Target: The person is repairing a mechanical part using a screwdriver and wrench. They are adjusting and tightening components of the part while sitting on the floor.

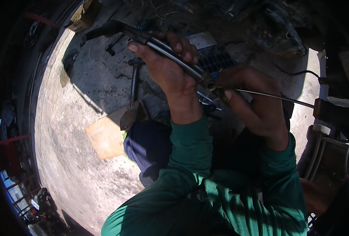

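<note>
My left hand [164, 69] is wrapped round a long metal tube assembly [176, 59], which slants from upper left down to the right. A dark bent arm forms its far end, and a ring-shaped fitting [210, 83] its near end. By that fitting my right hand [253, 98] is closed, thumb and fingers pinched together; what they grip is mostly hidden. A thin bright rod [278, 96] crosses in front of the right palm, from near the fitting toward a brown block [334, 114]. I cannot tell whether the right fingers hold this rod.
On the concrete floor [68, 145] lie a hammer-like tool [134, 80], a tan board [105, 135] and a wrench [215, 108]. A dark compartmented tray [215, 59] sits beyond my hands. A cardboard box [84, 15] stands at the far left, and a plastic-wrapped bundle [282, 33] at the far right.
</note>
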Motion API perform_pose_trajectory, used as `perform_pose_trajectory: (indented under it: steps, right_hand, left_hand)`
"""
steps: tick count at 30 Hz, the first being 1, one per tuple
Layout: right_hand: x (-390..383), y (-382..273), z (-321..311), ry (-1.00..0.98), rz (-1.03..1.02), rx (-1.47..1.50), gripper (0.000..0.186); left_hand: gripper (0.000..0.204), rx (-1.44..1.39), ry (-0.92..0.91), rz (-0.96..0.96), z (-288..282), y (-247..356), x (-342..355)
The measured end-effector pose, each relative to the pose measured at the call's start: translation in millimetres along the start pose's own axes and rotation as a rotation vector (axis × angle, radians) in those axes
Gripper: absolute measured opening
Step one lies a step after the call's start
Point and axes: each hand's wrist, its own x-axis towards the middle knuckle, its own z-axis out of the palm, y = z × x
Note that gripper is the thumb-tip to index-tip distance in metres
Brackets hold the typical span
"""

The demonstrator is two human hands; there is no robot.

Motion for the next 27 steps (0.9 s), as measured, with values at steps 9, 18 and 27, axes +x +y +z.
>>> perform_pose_trajectory:
  steps: [9,18,27]
  right_hand:
    - [-4,4,5,0.040,0.059,0.090,0.010]
    - [-2,1,3,-0.003,0.042,-0.012,0.011]
    - [-4,2,2,-0.006,0.086,0.013,0.013]
  left_hand:
    - [0.070,0.076,0.040,0.007,6,3,-2]
    - [0.067,0.082,0.052,0.007,1,2,0]
    - [0.066,0.089,0.107,0.012,0,0,0]
